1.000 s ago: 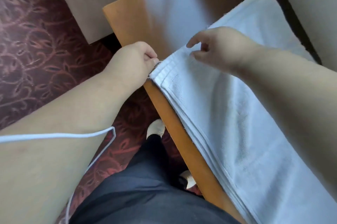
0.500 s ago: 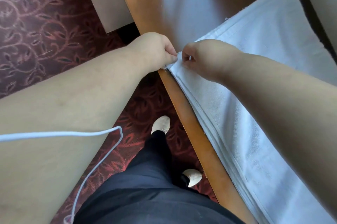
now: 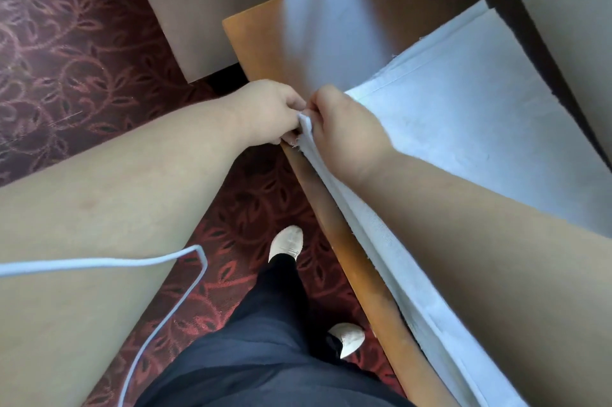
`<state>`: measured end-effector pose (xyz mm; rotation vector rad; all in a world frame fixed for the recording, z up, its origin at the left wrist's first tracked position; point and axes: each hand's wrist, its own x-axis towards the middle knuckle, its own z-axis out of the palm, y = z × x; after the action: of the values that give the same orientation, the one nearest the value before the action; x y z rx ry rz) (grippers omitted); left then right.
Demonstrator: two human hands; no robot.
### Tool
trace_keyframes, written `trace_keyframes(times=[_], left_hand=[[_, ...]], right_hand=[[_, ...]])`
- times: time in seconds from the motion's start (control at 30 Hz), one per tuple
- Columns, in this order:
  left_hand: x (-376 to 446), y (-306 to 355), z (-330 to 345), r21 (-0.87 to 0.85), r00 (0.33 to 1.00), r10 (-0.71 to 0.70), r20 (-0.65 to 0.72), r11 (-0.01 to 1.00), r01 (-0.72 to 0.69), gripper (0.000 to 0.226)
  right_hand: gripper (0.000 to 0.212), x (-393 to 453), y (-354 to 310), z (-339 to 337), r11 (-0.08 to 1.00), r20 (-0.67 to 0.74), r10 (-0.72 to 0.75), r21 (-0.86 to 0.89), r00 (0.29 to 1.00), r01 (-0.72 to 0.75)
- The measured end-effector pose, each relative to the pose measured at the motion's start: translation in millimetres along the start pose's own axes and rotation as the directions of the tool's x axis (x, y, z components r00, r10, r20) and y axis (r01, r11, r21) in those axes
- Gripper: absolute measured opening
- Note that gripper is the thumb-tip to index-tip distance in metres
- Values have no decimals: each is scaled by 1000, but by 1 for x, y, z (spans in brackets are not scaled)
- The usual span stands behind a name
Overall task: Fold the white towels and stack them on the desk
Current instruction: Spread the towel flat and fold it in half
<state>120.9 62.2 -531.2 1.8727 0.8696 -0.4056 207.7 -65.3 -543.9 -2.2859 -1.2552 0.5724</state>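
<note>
towels: white towels (image 3: 470, 128) lie flat in layers on the counter (image 3: 265, 42), right half of frame, edges along counter's near side.
corner: near-left corner lifted at frame centre, pinched btwn both hands.
left hand: left hand (image 3: 268, 115) w/ fingers curled, grasping that corner from left.
right hand: right hand (image 3: 344, 128) touching the left, fingers clenched on same corner from right; forearm crosses over towels.
counter: orange wood, glossy, bare at upper centre.
floor: red patterned carpet (image 3: 66, 59), left side; white cable (image 3: 159, 262) across left forearm; two pale shoes (image 3: 286, 242) bottom centre.
</note>
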Motion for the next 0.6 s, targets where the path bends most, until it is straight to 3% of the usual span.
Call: trace_keyframes(times=[0.13, 0.23, 0.3, 0.37, 0.47, 0.6], left_hand=[[2, -5, -5, -158, 997, -48, 66, 986, 58, 25], [4, -1, -8, -256, 990, -107, 89, 958, 126, 24], [3, 3, -8, -219, 986, -137, 93, 963, 154, 23], [1, 5, -3, -126, 990, -121, 68, 984, 129, 17], [-1, 9, 6, 239, 998, -60, -21, 969, 64, 20], [-14, 29, 35, 568, 946, 136, -294, 821, 58, 53]], right_hand=[[13, -9, -4, 23, 994, -125, -69, -89, 990, 58], [20, -10, -6, 30, 959, -73, -110, -271, 991, 86], [24, -18, -6, 26, 947, -45, -125, -305, 991, 105], [36, -41, -6, 21, 964, 44, -146, -219, 988, 152], [60, -92, 3, 5, 987, 210, -126, -70, 970, 143], [59, -164, 37, -19, 980, 143, 98, -188, 985, -70]])
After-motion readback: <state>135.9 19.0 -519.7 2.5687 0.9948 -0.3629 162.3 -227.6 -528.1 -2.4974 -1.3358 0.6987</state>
